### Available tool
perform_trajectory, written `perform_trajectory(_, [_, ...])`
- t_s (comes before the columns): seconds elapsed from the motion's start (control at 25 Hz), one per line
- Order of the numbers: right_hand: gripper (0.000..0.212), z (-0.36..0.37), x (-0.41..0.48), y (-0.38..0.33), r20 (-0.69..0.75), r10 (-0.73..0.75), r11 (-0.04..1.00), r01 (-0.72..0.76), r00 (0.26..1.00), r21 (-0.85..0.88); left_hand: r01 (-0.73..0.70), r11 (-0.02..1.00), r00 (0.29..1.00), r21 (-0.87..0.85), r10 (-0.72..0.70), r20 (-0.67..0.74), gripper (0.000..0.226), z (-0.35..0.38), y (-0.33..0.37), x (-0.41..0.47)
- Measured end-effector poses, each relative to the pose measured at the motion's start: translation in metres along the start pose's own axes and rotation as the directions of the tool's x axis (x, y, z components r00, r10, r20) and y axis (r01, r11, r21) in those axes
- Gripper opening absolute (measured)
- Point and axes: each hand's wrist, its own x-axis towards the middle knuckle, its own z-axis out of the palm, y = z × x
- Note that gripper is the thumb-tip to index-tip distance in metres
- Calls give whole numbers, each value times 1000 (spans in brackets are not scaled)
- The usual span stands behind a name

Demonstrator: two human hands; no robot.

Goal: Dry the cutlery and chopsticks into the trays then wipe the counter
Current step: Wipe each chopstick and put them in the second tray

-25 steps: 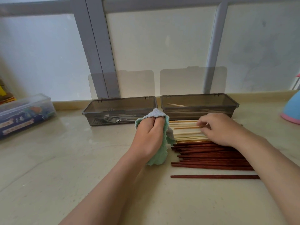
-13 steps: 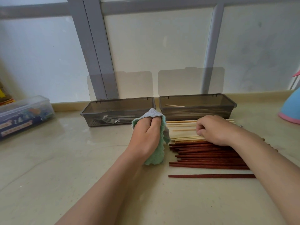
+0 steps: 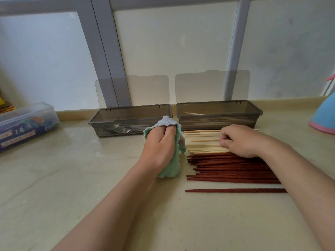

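Forks lie in the left tray beyond the left hand, whose fingers clamp the cloth, but nearly all chopsticks wait on the worktop under the right hand, whose curled fingers pinch pale ones just before the right tray, so I judge most drying and all wiping are left.

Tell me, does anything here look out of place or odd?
One dark chopstick lies alone on the counter, set apart on the near side of the dark bundle, whose sticks lie bunched together. Otherwise nothing stands out.
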Motion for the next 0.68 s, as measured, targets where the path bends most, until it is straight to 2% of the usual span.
perform_trajectory(0.08, [18,-2,-4,-2,-123,-54,998,58,991,30,19,999,999,-32,-20,-25,45,-1,1,0])
perform_trajectory(0.2, [19,-8,-15,-18,-295,-183,957,239,938,167,48,996,998,-80,-51,-37,45,-2,3,1])
perform_trajectory(0.36, [17,-3,-29,-48,-259,-345,874,409,902,261,82,977,994,-197,-95,-60,56,-4,9,-1])
perform_trajectory(0.56, [17,7,-30,-58,-229,-369,848,427,901,313,122,947,968,-298,-181,-176,48,-5,9,3])
perform_trajectory(0.68, [18,12,-32,-68,-246,-383,820,450,890,353,66,952,972,-300,-129,-195,49,-3,11,3])
